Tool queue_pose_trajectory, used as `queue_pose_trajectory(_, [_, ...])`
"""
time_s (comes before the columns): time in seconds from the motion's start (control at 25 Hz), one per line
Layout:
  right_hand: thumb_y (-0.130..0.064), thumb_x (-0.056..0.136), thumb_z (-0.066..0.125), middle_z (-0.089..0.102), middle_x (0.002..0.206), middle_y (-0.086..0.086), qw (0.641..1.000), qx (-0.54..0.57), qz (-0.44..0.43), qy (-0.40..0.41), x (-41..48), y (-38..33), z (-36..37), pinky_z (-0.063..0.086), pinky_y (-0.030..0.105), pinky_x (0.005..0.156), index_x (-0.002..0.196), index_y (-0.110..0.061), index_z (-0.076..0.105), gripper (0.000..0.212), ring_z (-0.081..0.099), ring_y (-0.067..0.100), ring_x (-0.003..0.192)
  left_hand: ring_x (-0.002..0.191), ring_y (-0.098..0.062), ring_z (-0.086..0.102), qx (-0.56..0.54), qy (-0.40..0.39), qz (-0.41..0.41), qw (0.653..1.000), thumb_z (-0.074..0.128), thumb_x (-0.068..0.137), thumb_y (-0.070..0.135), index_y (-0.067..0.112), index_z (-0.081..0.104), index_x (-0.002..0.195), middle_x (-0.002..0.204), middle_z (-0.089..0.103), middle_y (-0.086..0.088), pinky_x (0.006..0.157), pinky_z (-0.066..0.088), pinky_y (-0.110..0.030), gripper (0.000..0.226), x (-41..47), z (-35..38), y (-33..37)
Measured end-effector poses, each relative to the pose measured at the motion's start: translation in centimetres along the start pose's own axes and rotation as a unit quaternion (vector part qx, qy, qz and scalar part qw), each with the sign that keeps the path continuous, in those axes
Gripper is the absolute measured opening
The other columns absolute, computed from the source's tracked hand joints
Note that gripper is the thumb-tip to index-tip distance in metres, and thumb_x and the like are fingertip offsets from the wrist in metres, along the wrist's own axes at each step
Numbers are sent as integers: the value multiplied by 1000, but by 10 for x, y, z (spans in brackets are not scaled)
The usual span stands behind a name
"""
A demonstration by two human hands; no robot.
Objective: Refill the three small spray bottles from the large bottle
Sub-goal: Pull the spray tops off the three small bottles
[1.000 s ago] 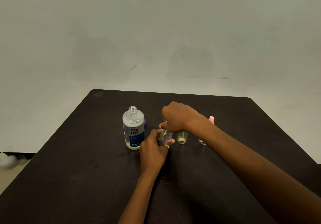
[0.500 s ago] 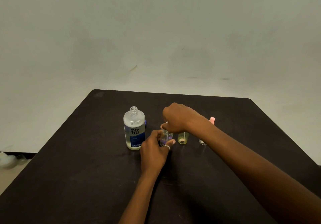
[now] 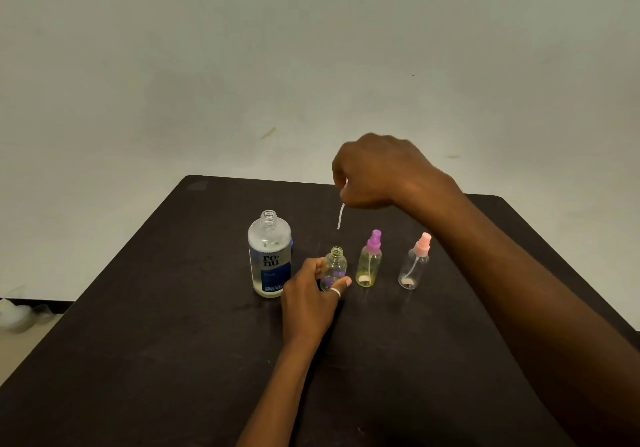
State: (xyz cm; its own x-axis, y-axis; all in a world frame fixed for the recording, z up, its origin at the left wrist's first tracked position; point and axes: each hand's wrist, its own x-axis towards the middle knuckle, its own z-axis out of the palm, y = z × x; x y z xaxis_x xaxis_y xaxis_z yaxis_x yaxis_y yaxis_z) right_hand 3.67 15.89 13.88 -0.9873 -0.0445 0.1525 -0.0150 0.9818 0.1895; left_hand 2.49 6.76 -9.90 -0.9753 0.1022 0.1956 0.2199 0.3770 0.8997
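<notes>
The large clear bottle with a blue label stands uncapped on the dark table. Right of it stands a small clear spray bottle with its neck bare; my left hand grips its lower body. My right hand is raised above that bottle and holds its spray top, mostly hidden in the fist, with the white dip tube hanging below. Further right stand a yellowish spray bottle with a purple top and a clear spray bottle with a pink top.
A blue cap peeks out behind the large bottle. The table's far edge meets a plain pale wall. The left table edge drops to a floor with crumpled plastic.
My right hand has lifted up and away from the small bottle, pulling the spray top and its tube out. The left hand stays on the bottle.
</notes>
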Motion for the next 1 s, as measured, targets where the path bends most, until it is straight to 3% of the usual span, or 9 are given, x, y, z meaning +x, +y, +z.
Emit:
queue_pose_trajectory(0.08, [-20,80,61,61,91,4,1000,6,9,9,5,-4,0,46,33,69,99,-17,66,20,59,25,85,96,1,64,0,-4,-1,1000,84,76,39,26,64,118,113,72,10,79,48,-12,49,0,0,0])
queue_pose_trajectory(0.16, [-18,81,63,52,77,2,1000,9,26,-4,13,-8,10,44,32,65,87,-14,62,8,53,20,72,95,2,62,-1,-7,-4,1000,84,76,40,26,64,118,113,72,10,77,44,-8,49,0,0,1])
queue_pose_trajectory(0.24, [-16,81,61,44,72,1,998,19,45,-27,22,-12,27,40,31,63,72,-13,51,14,44,17,62,94,3,62,0,-4,-6,1000,84,75,40,26,64,117,112,72,11,75,42,-6,48,0,0,1])
queue_pose_trajectory(0.48, [-12,82,62,49,72,4,992,62,66,-92,60,-24,94,51,31,66,65,-12,47,23,53,18,67,99,2,61,13,6,4,1000,85,75,40,23,64,121,116,72,9,81,47,-13,54,0,1,-2])
queue_pose_trajectory(0.68, [-9,79,67,58,81,7,980,70,87,-167,88,-29,132,57,32,70,79,-8,59,8,62,21,74,94,3,58,12,-2,6,1000,84,76,40,23,63,121,115,71,8,79,45,-13,52,0,-1,0])
queue_pose_trajectory(1.0, [-19,84,70,59,91,9,967,76,92,-227,97,-27,163,56,37,87,93,-8,59,18,64,23,90,90,5,57,15,-8,12,1000,83,77,39,24,63,119,114,71,8,74,41,-5,49,-1,-1,1])
